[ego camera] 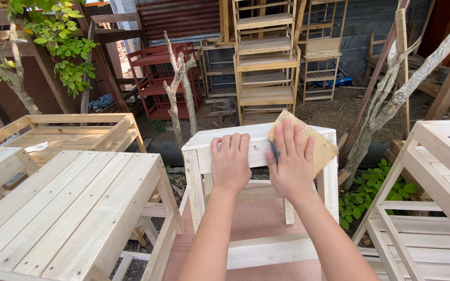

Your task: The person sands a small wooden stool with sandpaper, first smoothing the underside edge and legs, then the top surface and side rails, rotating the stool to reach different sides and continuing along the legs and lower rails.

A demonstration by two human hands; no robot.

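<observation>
A sheet of tan sandpaper [308, 143] is lying against the far right top edge of a pale unfinished wooden stool [259, 156], which is standing in the middle of the scene on a reddish board [256, 224]. The right hand [291, 164] is pressing flat on the sandpaper with fingers spread and pointing away, pinning it to the stool's rail. The left hand [230, 161] is resting just beside it, fingers curled over the stool's top edge and gripping the wood. Both forearms are reaching up from the near edge of the view. A slatted wooden table [74, 208] is sitting close on the left, and another pale wooden frame [433, 198] is standing on the right. Thin tree trunks [180, 93] are rising just beyond the stool, and stacked wooden shelf racks [265, 62] are standing farther off against a wall
</observation>
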